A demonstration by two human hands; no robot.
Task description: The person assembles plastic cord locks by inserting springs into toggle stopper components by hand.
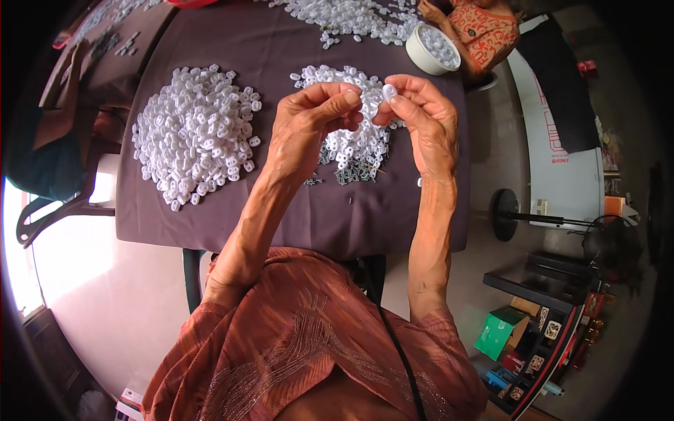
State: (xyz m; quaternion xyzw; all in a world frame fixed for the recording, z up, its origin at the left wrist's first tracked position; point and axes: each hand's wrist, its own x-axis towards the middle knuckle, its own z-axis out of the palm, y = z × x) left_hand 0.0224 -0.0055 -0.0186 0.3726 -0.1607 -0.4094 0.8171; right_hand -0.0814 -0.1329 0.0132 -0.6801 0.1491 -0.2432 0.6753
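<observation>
My right grip (425, 121) is closed on one white oval piece (390, 92), which is pinched between the thumb and fingertips on the side facing the left grip. My left grip (302, 125) is level with it, separated by a narrow gap. Its thumb and index fingertip are brought together; I cannot tell whether a small part sits between them.

Below both grips, the central pile (361, 144) of white pieces is partly covered by my fingers. On the near side of this pile, grey metal parts (356, 173) form a loose cluster, with a few strays toward my left forearm. The surface (302, 217), covered with a dark brown cloth, extends beneath both grips.

To the left of the left grip, and apart from it, is a larger pile (193, 133) of white pieces, heaped at its middle and scattered at its edges. Ahead of the right grip, a round white tub (444, 69) contains similar pieces. Ahead of the left grip, at the far side, a spread heap (330, 15) reaches toward the tub. Beyond the tub, to the right, is a co-worker (484, 35) in an orange patterned top.
</observation>
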